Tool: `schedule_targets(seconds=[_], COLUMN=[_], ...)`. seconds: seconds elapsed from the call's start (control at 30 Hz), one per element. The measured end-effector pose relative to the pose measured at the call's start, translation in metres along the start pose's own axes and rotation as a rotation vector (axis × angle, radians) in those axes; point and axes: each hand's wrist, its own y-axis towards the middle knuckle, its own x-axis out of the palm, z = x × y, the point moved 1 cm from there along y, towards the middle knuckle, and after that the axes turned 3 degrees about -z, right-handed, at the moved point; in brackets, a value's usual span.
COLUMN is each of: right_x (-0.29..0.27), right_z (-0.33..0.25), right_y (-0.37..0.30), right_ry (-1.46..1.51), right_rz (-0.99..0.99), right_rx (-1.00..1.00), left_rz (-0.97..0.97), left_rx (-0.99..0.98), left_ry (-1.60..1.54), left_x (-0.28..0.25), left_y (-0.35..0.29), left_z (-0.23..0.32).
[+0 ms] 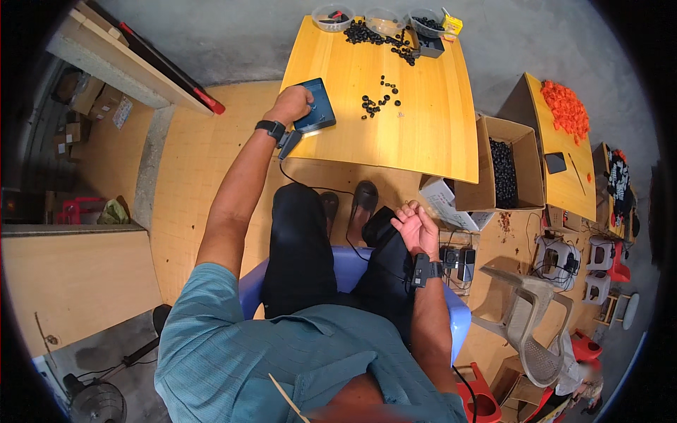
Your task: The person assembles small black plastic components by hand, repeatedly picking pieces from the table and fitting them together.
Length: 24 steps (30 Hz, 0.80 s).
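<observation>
My left hand point(290, 105) reaches over the near left corner of the yellow table. Its fingers are curled together at a shallow dark box point(321, 121) with a bluish inside and a few small bits in it. Whatever the fingertips may hold is hidden. My right hand point(417, 227) is above my right thigh, palm up, with fingers loosely bent and apart and nothing seen in them. Small black round parts point(371, 106) lie scattered on the table to the right of the box.
At the table's far edge are clear plastic tubs point(333, 17), a heap of black parts point(367, 34) and a small yellow box point(452, 27). A carton of black pieces point(503, 173) stands by the table's right side. Further right are an orange pile point(565, 109) and a plastic chair point(525, 317).
</observation>
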Motion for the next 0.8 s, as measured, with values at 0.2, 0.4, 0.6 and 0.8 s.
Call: schedule_targets(seconds=[0.2, 0.4, 0.6, 0.8], right_x=[0.001, 0.005, 0.008, 0.007], right_z=[-0.001, -0.001, -0.003, -0.003], right_y=[-0.002, -0.001, -0.003, -0.002], right_ry=[0.010, 0.028, -0.016, 0.022], right_rz=[-0.004, 0.011, 0.009, -0.003], right_rx=[-0.021, -0.017, -0.008, -0.004], left_rz=[0.055, 0.131, -0.124, -0.373], left_rx=[0.044, -0.117, -0.053, 0.191], left_ry=[0.188, -0.238, -0.125, 0.414], left_x=[0.011, -0.012, -0.031, -0.035], left_y=[-0.001, -0.010, -0.007, -0.002], left_z=[0.008, 0.015, 0.015, 0.035])
